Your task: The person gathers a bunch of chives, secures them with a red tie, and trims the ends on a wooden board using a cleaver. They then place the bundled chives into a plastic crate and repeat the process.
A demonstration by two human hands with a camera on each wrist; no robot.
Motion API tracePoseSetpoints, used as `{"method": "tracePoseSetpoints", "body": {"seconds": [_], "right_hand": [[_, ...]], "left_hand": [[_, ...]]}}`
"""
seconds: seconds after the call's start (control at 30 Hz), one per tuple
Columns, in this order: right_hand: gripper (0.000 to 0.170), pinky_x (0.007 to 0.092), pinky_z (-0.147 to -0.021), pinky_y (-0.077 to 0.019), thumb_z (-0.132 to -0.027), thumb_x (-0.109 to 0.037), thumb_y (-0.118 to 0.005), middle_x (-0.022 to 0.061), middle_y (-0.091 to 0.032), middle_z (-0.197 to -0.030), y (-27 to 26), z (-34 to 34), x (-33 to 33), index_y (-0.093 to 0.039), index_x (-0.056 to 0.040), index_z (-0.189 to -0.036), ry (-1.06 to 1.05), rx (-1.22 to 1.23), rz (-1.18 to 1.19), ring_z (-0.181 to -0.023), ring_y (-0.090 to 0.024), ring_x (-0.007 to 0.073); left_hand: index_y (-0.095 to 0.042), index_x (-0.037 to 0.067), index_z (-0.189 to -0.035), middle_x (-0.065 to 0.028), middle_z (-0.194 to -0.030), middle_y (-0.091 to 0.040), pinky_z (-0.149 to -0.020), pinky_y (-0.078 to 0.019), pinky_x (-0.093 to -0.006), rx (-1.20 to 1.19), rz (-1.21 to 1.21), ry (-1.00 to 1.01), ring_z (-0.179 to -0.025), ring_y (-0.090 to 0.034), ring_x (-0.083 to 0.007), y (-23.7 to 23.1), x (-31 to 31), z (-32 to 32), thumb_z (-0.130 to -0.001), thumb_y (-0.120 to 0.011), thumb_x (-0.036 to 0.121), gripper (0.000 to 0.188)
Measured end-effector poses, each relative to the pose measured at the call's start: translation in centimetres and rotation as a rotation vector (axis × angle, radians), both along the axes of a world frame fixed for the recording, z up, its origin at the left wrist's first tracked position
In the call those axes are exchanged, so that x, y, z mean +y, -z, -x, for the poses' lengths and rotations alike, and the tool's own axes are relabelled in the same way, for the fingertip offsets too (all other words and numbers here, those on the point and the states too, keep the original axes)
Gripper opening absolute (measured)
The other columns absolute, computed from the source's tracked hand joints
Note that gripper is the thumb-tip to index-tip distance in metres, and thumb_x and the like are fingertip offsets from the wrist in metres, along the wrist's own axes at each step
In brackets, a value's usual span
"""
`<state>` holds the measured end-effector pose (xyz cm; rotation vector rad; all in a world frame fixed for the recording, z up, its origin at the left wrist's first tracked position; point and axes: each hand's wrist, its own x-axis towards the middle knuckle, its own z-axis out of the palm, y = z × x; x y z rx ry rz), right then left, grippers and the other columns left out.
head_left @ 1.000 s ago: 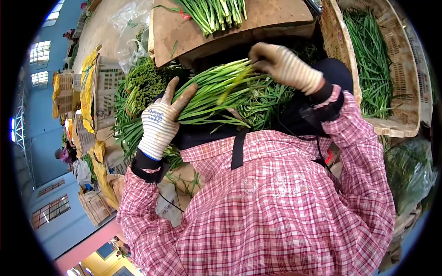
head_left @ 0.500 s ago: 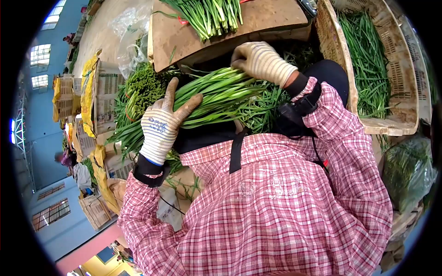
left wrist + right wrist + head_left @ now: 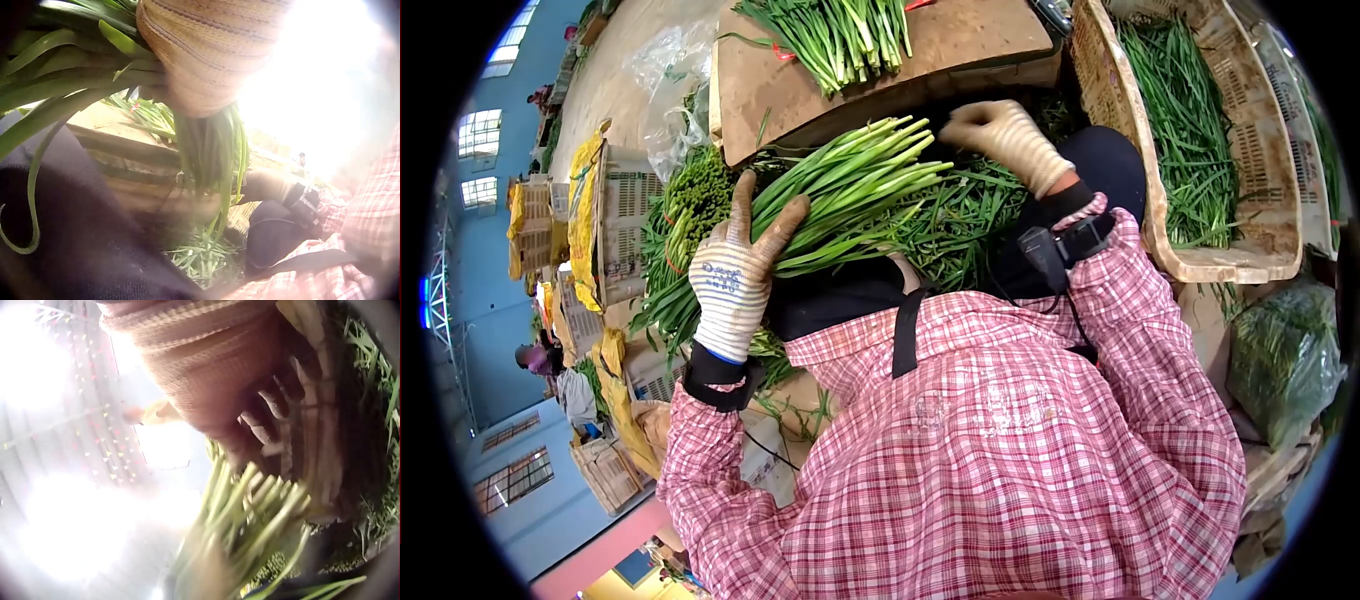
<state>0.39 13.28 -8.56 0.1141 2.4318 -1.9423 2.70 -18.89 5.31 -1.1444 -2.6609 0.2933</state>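
Observation:
A thick bunch of long flat-leaved chives (image 3: 850, 185) lies across the lap in the head view, pale cut ends toward the right. My gloved left hand (image 3: 735, 270) grips it near the leafy end, thumb and forefinger extended over the top. In the left wrist view, leaves (image 3: 69, 75) stick out on one side of the glove. My gloved right hand (image 3: 1005, 140) hovers just right of the cut ends. The right wrist view shows its stained fingers (image 3: 275, 406) loosely bent and holding nothing, close above the stem ends (image 3: 256, 494).
Tied chives (image 3: 850, 45) lie on a brown board (image 3: 970, 50) ahead. Loose trimmed leaves (image 3: 970, 215) cover the lap's right side. A plastic crate (image 3: 1175, 265) of greens stands right, above a bagged bundle (image 3: 1285, 360). Budded stalks (image 3: 700, 195) are piled left, near stacked crates (image 3: 625, 215).
My right hand, at the stem ends half a second ago, has drawn off to the right. A yellowish blurred strand seen earlier beside the bunch is gone. My left hand keeps its grip.

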Motion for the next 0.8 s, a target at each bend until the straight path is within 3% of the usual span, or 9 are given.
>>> {"method": "tracePoseSetpoints", "body": {"seconds": [0.07, 0.2, 0.27, 0.4, 0.5, 0.6, 0.67, 0.77, 0.8], "right_hand": [[0.035, 0.0289, -0.069, -0.0491, -0.075, -0.026, -0.073, 0.0082, -0.069, -0.077, 0.0, 0.1, -2.2, -0.070, 0.0047, -0.090, -0.221, -0.113, 0.164, -0.069, -0.059, 0.0129], [0.026, 0.0291, -0.072, -0.0499, -0.074, -0.017, -0.072, 0.0097, -0.070, -0.081, 1.2, -0.1, -2.7, -0.069, 0.0048, -0.088, 0.116, 0.002, 0.285, -0.074, -0.061, 0.0130], [0.023, 0.0283, -0.074, -0.0515, -0.078, -0.018, -0.069, 0.0099, -0.071, -0.085, 1.8, 1.0, -0.3, -0.070, 0.0015, -0.090, 0.241, 0.047, 0.153, -0.076, -0.065, 0.0134], [0.029, 0.0273, -0.075, -0.0504, -0.082, -0.027, -0.069, 0.0078, -0.070, -0.088, -2.5, 2.4, -1.2, -0.071, -0.0032, -0.098, -0.007, 0.252, 0.050, -0.079, -0.063, 0.0118], [0.027, 0.0268, -0.077, -0.0501, -0.081, -0.021, -0.071, 0.0066, -0.070, -0.086, -4.1, 2.6, -1.2, -0.070, 0.0009, -0.097, -0.384, 0.069, 0.111, -0.080, -0.062, 0.0117], [0.025, 0.0285, -0.067, -0.0518, -0.079, -0.023, -0.071, 0.0084, -0.068, -0.073, -0.9, 3.9, 1.7, -0.072, -0.0004, -0.090, -0.075, 0.114, -0.162, -0.066, -0.062, 0.0128], [0.028, 0.0220, -0.056, -0.0482, -0.084, -0.024, -0.069, 0.0018, -0.065, -0.071, -0.4, 3.7, 3.9, -0.069, -0.0022, -0.103, 0.020, -0.116, -0.075, -0.064, -0.059, 0.0073], [0.034, 0.0212, -0.059, -0.0490, -0.086, -0.022, -0.066, 0.0026, -0.066, -0.077, -0.7, 2.3, 1.0, -0.064, -0.0033, -0.115, -0.309, -0.173, 0.389, -0.066, -0.059, 0.0072], [0.033, 0.0224, -0.060, -0.0505, -0.084, -0.020, -0.067, 0.0036, -0.067, -0.080, 0.1, 2.7, -0.4, -0.065, -0.0029, -0.113, -0.393, 0.260, -0.002, -0.067, -0.061, 0.0085]], "left_hand": [[-0.049, 0.042, -0.133, -0.0186, -0.137, -0.048, -0.059, -0.0518, -0.0387, 0.009, 0.001, 0.008, -0.074, -0.063, -0.0303, -0.1, 0.6, 0.2, -0.064, -0.060, -0.009, 0.087], [-0.050, 0.041, -0.132, -0.0193, -0.136, -0.049, -0.058, -0.0517, -0.0385, 0.010, -0.087, 0.039, -0.071, -0.063, -0.0302, -0.3, 1.0, 0.3, -0.064, -0.060, -0.010, 0.085], [-0.050, 0.041, -0.132, -0.0191, -0.135, -0.049, -0.059, -0.0519, -0.0385, 0.021, -0.044, 0.012, -0.073, -0.063, -0.0301, -0.4, 0.8, 0.2, -0.066, -0.060, -0.008, 0.083], [-0.050, 0.042, -0.132, -0.0184, -0.135, -0.050, -0.061, -0.0525, -0.0385, 0.026, -0.028, 0.070, -0.075, -0.063, -0.0303, -0.8, 1.5, 0.2, -0.067, -0.060, -0.008, 0.082], [-0.049, 0.042, -0.132, -0.0170, -0.135, -0.050, -0.062, -0.0533, -0.0388, 0.009, -0.036, 0.132, -0.076, -0.063, -0.0319, -0.8, 1.7, 0.5, -0.067, -0.060, -0.008, 0.084], [-0.050, 0.040, -0.132, -0.0175, -0.134, -0.051, -0.062, -0.0535, -0.0379, -0.054, -0.078, 0.084, -0.079, -0.065, -0.0329, -0.8, 0.6, -0.2, -0.064, -0.061, -0.010, 0.085], [-0.052, 0.038, -0.132, -0.0186, -0.134, -0.051, -0.063, -0.0535, -0.0371, -0.075, -0.044, 0.009, -0.084, -0.066, -0.0341, -0.9, 0.0, -0.4, -0.062, -0.059, -0.014, 0.087], [-0.052, 0.032, -0.133, -0.0204, -0.135, -0.050, -0.066, -0.0534, -0.0379, -0.106, -0.159, 0.084, -0.092, -0.065, -0.0380, -1.2, 0.7, 0.2, -0.058, -0.051, -0.020, 0.092], [-0.052, 0.032, -0.133, -0.0204, -0.135, -0.050, -0.066, -0.0534, -0.0379, -0.110, -0.154, 0.090, -0.092, -0.065, -0.0380, -1.6, 0.9, 0.1, -0.058, -0.051, -0.020, 0.092]]}}
